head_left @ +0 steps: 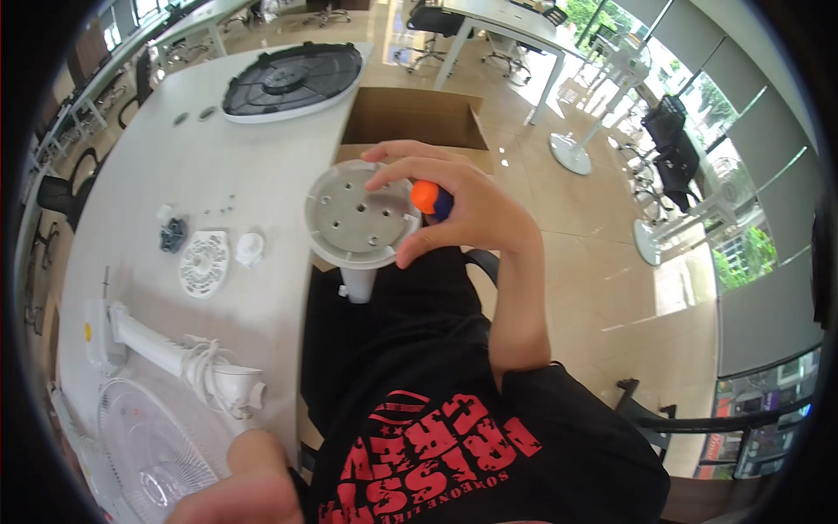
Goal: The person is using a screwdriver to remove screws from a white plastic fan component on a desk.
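Note:
My right hand [476,205] is closed around the edge of a white fan pole's round flange [360,214]. A metal disc with several holes shows on the flange's face, and the narrower tube points down below it, over my lap. Tucked in the same hand is a screwdriver with an orange and dark blue handle [425,196]; its shaft is not visible. Low at the left, my left hand [240,498] is near the fan grille, partly cut off by the picture's edge, its fingers hidden.
On the table [262,166] lie a black-and-white fan base [292,79], a dark knob [173,234], a white slotted disc [205,264], a small white part [250,250], and a white fan body with bundled cord [166,345]. A clear grille [153,445] lies nearest. An open cardboard box [415,122] stands beyond.

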Motion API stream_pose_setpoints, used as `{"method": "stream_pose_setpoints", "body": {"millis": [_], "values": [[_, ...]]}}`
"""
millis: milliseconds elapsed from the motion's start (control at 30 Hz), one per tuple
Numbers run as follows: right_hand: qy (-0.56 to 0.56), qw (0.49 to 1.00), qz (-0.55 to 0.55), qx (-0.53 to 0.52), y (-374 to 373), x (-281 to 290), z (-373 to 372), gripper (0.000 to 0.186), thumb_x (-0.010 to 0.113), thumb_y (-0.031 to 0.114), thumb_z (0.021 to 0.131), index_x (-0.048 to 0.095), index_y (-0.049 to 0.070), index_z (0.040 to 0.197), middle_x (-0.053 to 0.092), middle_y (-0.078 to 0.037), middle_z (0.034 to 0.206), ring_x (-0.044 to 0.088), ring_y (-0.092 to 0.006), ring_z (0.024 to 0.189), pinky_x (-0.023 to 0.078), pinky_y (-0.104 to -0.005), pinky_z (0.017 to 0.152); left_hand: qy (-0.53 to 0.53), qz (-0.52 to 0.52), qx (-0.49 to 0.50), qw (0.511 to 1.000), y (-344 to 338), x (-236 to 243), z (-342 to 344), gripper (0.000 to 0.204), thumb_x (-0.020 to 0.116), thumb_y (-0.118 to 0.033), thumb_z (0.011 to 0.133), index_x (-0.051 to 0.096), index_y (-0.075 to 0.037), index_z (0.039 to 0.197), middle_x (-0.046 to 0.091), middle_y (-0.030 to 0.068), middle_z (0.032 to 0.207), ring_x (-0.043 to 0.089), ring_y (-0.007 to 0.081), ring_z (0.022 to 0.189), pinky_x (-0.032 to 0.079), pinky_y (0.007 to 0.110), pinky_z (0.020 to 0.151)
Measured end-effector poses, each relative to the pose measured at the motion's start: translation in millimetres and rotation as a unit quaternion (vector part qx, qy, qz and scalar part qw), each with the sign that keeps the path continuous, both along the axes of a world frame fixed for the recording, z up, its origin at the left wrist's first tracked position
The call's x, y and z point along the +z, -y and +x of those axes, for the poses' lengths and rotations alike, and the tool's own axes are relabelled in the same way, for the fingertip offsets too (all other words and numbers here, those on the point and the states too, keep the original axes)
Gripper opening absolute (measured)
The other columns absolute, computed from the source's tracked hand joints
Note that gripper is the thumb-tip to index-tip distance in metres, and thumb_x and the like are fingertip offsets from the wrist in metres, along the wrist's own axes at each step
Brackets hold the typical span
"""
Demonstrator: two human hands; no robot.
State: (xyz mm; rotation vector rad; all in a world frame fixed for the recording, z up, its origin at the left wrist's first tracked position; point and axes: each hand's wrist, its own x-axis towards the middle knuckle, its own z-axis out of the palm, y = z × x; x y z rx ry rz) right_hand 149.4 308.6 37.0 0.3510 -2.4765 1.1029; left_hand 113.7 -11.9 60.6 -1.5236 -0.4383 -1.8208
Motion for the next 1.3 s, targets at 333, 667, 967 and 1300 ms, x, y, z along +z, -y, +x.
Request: {"method": "stream_pose_setpoints", "body": {"millis": [333, 667, 967, 1300], "values": [[0.023, 1.000, -0.009, 0.011, 8, 8, 0, 0.069, 0.098, 0.023, 0.058, 0.072, 0.010, 0.120, 0.059, -0.013, 0.144, 0.055, -0.0313, 0.134, 0.041, -0.0415, 0.113, -0.041, -0.155, 0.190, 0.969, -8, -9, -4, 0.032, 0.058, -0.034, 0.100, 0.064, -0.014, 0.124, 0.069, 0.0057, 0.124, 0.058, 0.0205, 0.121, 0.041, 0.042, 0.110], [-0.020, 0.999, -0.025, -0.009, 12, 5, 0, 0.062, 0.095, 0.022, 0.064, 0.071, 0.007, 0.118, 0.061, -0.013, 0.135, 0.059, -0.0293, 0.125, 0.044, -0.0383, 0.108, 0.029, -0.556, 0.150, 0.817, -100, -29, -85, 0.054, 0.084, -0.022, 0.083, 0.063, -0.008, 0.130, 0.065, 0.0134, 0.134, 0.060, 0.0361, 0.126, 0.038, 0.048, 0.118], [-0.355, 0.828, -0.433, -0.027, 20, 46, 26, 0.034, 0.048, 0.036, 0.111, 0.053, 0.010, 0.089, 0.051, -0.003, 0.077, 0.045, -0.0093, 0.057, 0.038, -0.0254, 0.048, 0.061, -0.554, 0.159, 0.815, -105, -40, -87, 0.052, 0.084, -0.026, 0.085, 0.060, -0.007, 0.127, 0.068, 0.0121, 0.127, 0.060, 0.0338, 0.127, 0.035, 0.047, 0.121], [-0.395, 0.801, -0.446, 0.050, 52, 76, 10, 0.033, 0.047, 0.037, 0.112, 0.049, 0.012, 0.090, 0.048, -0.001, 0.075, 0.042, -0.0097, 0.057, 0.038, -0.0252, 0.048, 0.036, -0.537, 0.150, 0.829, -106, -42, -97, 0.039, 0.084, -0.024, 0.085, 0.058, -0.007, 0.109, 0.070, 0.0113, 0.125, 0.058, 0.0324, 0.133, 0.034, 0.050, 0.121]]}}
